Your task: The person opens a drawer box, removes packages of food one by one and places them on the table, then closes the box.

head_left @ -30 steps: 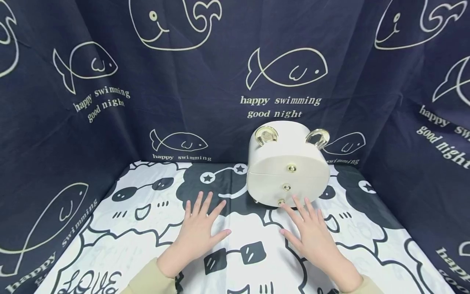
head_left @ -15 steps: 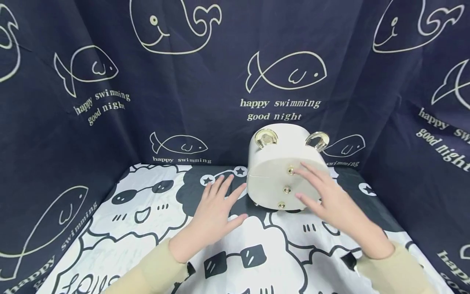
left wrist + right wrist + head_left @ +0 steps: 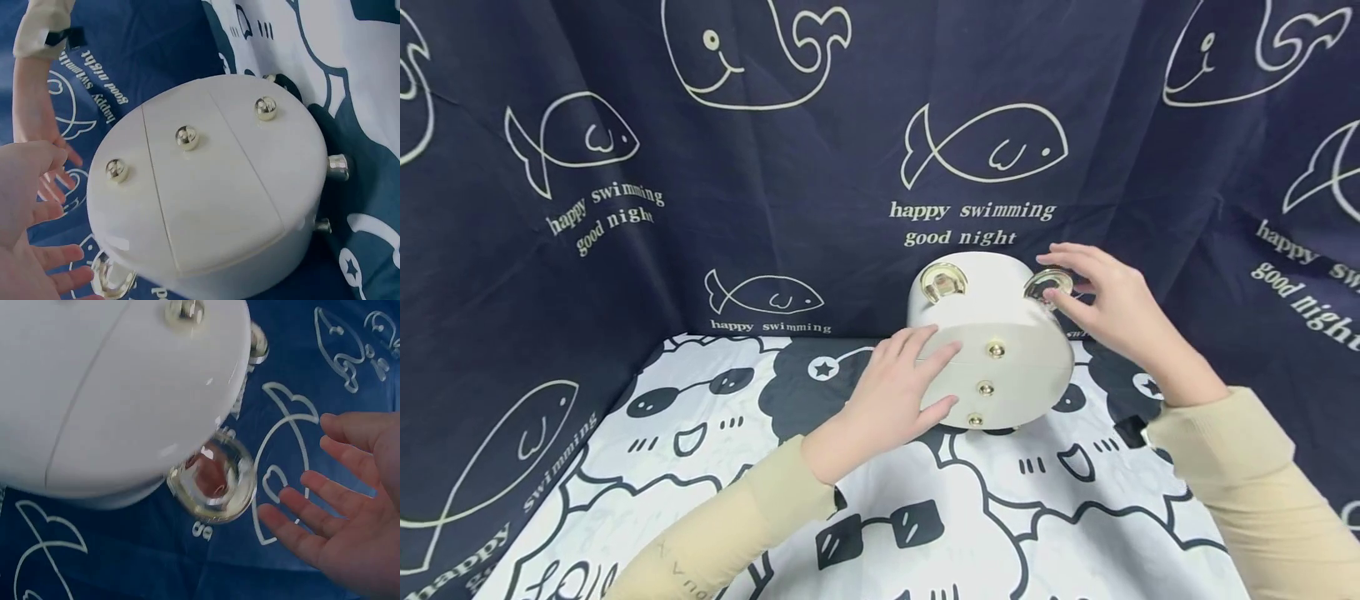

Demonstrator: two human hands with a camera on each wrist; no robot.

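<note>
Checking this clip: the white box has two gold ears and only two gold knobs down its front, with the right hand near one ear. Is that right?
Not quite: the front of the white box carries three gold knobs, not two, as the left wrist view shows. The two gold ears and the right hand near one of them are correct.

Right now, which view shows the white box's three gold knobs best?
Left wrist: the three gold knobs appear large and uncovered. The head view shows all three, smaller; the right wrist view clearly shows only one, at the top.
</note>
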